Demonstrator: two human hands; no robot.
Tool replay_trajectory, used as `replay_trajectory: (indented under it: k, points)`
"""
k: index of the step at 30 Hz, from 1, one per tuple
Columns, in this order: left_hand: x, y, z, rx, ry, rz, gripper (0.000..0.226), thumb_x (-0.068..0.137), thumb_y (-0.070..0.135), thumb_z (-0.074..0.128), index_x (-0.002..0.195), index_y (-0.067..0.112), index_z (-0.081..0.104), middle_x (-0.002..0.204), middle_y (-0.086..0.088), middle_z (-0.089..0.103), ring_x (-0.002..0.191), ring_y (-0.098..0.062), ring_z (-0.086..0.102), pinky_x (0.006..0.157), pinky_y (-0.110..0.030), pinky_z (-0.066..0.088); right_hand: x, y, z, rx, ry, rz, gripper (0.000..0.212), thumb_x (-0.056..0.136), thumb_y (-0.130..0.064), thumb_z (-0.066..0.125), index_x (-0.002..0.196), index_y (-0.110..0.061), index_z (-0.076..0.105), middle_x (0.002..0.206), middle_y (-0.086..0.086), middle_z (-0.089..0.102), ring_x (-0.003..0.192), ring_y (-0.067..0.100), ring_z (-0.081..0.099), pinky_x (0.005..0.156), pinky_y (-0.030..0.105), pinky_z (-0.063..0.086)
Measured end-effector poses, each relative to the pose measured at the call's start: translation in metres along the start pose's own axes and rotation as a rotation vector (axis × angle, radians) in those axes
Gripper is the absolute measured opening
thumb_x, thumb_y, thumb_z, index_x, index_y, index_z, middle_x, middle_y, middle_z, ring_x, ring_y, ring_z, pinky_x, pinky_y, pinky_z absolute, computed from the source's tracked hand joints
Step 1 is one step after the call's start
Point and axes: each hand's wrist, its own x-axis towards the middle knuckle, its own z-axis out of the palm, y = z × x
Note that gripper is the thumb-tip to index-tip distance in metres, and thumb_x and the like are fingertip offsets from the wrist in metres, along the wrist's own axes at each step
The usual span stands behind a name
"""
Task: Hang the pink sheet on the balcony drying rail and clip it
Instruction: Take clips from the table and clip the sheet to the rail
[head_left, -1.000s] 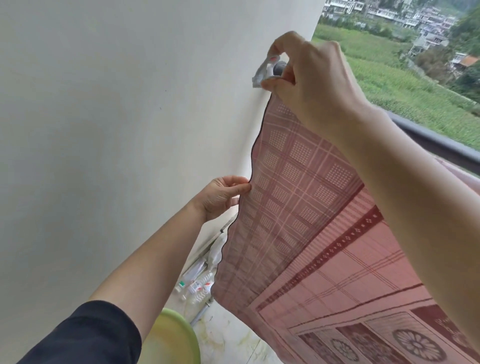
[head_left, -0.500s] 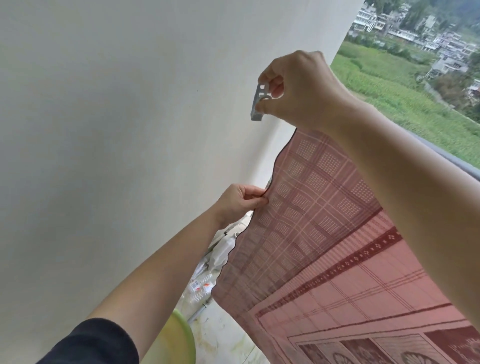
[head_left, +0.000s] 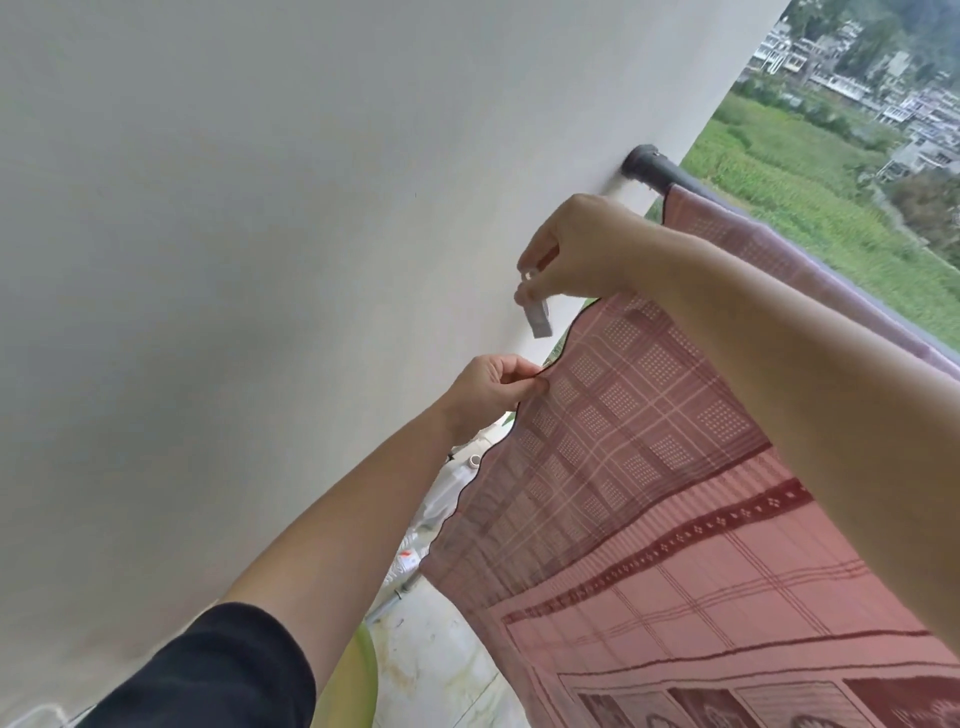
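The pink patterned sheet (head_left: 649, 467) hangs over the dark drying rail (head_left: 655, 170), which meets the white wall at the upper right. My left hand (head_left: 488, 392) pinches the sheet's scalloped left edge below the rail. Held just above that edge and apart from the rail, my right hand (head_left: 582, 254) grips a pale clothes clip (head_left: 537, 318) between thumb and fingers. The clip's jaws point down and touch no fabric.
A white wall (head_left: 260, 260) fills the left side, close to both hands. Below lie a yellow-green basin rim (head_left: 363, 675), a stained floor and several plastic bottles (head_left: 410, 561) by the wall. Green fields and houses lie beyond the rail.
My right hand came down from the rail end with the clip, uncovering the rail. The left hand went from a loose touch to a pinch on the sheet's edge.
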Motion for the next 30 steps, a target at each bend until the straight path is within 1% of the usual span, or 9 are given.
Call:
replay_trajectory:
  k: [4,8,12,14,16,20,22,25,30]
  points:
    - [-0.001,-0.007,0.002,-0.068,-0.005,-0.037,0.030,0.083,0.021,0.074,0.102,-0.002,0.068,0.097,-0.019,0.067,0.090,-0.030,0.059,0.087,-0.046,0.047,0.002,0.002,0.022,-0.071,-0.099,0.018,0.043,0.066,-0.042,0.089,0.104,-0.029,0.076,0.094,-0.008,0.071,0.084,0.011,0.068,0.079,0.033,0.059]
    - [-0.005,-0.007,-0.001,-0.076,-0.010,-0.039,0.028,0.076,0.026,0.079,0.093,0.006,0.070,0.093,-0.018,0.065,0.089,-0.031,0.056,0.086,-0.048,0.043,0.004,-0.001,0.032,-0.068,-0.148,0.004,0.035,0.067,-0.033,0.090,0.099,-0.029,0.076,0.089,-0.006,0.071,0.084,0.015,0.070,0.080,0.038,0.060]
    - [-0.007,-0.005,-0.004,-0.048,-0.006,-0.045,0.041,0.071,0.031,0.082,0.097,0.002,0.071,0.097,-0.022,0.066,0.089,-0.031,0.058,0.089,-0.052,0.045,0.004,-0.002,0.035,-0.055,-0.160,-0.023,0.027,0.074,-0.023,0.087,0.099,-0.025,0.077,0.089,-0.006,0.071,0.082,0.014,0.069,0.078,0.034,0.060]
    - [-0.008,-0.004,-0.005,-0.023,-0.009,-0.049,0.043,0.072,0.030,0.081,0.100,-0.001,0.069,0.096,-0.020,0.068,0.088,-0.029,0.060,0.087,-0.048,0.046,0.004,-0.002,0.032,-0.028,-0.140,-0.025,0.025,0.075,-0.019,0.085,0.098,-0.023,0.077,0.088,-0.006,0.072,0.083,0.013,0.070,0.079,0.032,0.060]
    - [-0.008,-0.004,-0.006,-0.012,-0.006,-0.054,0.040,0.075,0.025,0.079,0.102,-0.002,0.069,0.096,-0.019,0.068,0.087,-0.027,0.061,0.086,-0.045,0.047,0.004,-0.001,0.030,-0.029,-0.143,-0.023,0.022,0.076,-0.020,0.085,0.096,-0.023,0.078,0.090,-0.005,0.073,0.085,0.013,0.070,0.081,0.032,0.059]
    - [-0.009,-0.003,-0.005,-0.003,-0.008,-0.050,0.023,0.076,0.024,0.077,0.094,0.011,0.074,0.096,-0.017,0.070,0.089,-0.027,0.063,0.093,-0.051,0.047,0.002,-0.001,0.037,-0.144,-0.228,0.001,0.016,0.079,-0.027,0.082,0.095,-0.024,0.078,0.097,-0.006,0.072,0.090,0.015,0.069,0.084,0.037,0.060]
    - [-0.010,-0.002,-0.005,-0.008,-0.012,-0.044,0.017,0.079,0.021,0.076,0.094,0.012,0.074,0.096,-0.016,0.070,0.089,-0.028,0.063,0.095,-0.053,0.047,0.003,-0.002,0.041,-0.181,-0.249,0.000,0.027,0.081,-0.032,0.080,0.106,-0.024,0.075,0.106,-0.003,0.071,0.095,0.018,0.068,0.087,0.039,0.058]
    - [-0.012,-0.002,-0.005,-0.021,-0.017,-0.041,0.010,0.084,0.014,0.073,0.093,0.011,0.074,0.096,-0.016,0.070,0.090,-0.028,0.062,0.097,-0.056,0.046,0.004,0.000,0.044,-0.209,-0.256,-0.009,0.051,0.084,-0.040,0.077,0.131,-0.026,0.061,0.120,-0.002,0.064,0.109,0.021,0.062,0.096,0.041,0.053]
    - [-0.014,0.001,-0.003,-0.001,-0.021,-0.045,0.010,0.090,0.006,0.067,0.099,0.003,0.071,0.095,-0.015,0.069,0.088,-0.026,0.063,0.096,-0.051,0.048,0.001,0.000,0.049,-0.238,-0.276,-0.010,0.038,0.086,-0.034,0.074,0.120,-0.019,0.069,0.116,-0.001,0.068,0.103,0.023,0.066,0.091,0.040,0.056]
